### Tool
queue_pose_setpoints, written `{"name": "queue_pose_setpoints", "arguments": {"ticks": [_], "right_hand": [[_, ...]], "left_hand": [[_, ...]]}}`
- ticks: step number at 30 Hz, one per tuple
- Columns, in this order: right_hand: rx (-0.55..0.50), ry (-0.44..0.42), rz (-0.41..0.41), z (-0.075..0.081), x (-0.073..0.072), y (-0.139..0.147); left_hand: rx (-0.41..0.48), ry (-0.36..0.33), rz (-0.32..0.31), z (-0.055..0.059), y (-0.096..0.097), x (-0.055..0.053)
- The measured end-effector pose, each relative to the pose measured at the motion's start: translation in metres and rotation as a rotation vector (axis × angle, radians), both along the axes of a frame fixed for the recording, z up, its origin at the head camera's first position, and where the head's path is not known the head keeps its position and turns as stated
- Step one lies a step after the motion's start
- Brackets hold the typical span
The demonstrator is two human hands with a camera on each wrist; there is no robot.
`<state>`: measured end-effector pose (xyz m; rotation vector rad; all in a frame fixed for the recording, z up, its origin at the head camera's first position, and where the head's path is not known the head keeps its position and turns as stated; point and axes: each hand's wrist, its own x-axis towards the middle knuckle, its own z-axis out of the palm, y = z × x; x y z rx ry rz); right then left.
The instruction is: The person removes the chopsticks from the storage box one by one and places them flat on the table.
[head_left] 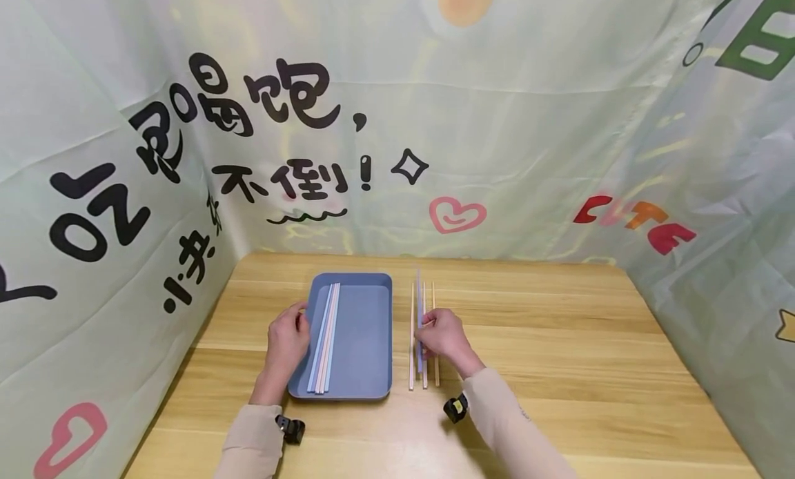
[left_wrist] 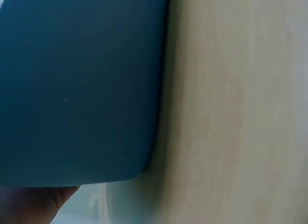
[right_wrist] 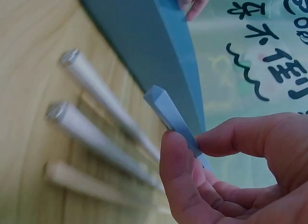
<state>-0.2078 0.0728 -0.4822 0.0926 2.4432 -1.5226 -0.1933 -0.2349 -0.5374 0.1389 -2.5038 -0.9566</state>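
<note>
A blue-grey tray lies on the table, several pale blue and pink chopsticks resting lengthwise along its left half. At its left rim is my left hand, fingers curled over the edge and holding it; in the left wrist view only part of that hand shows beside the tray wall. To the right of the tray, my right hand pinches a lavender-blue chopstick between thumb and fingers, lifted above the table. Three more chopsticks lie under and beside it: two pale pinkish ones and a tan one.
The wooden table extends to the right of the chopsticks. Printed cloth hangs along its back and both sides. Each wrist carries a small black camera, such as the one by the right sleeve.
</note>
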Motion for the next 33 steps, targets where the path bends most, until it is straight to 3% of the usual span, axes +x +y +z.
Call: {"name": "queue_pose_setpoints", "arguments": {"ticks": [14, 33], "right_hand": [[0.099, -0.006, -0.035, -0.012, 0.002, 0.032], [0.072, -0.032, -0.065, -0.017, 0.01, 0.052]], "left_hand": [[0.017, -0.046, -0.011, 0.0, -0.002, 0.0], [0.019, -0.027, -0.01, 0.001, -0.002, 0.0]]}}
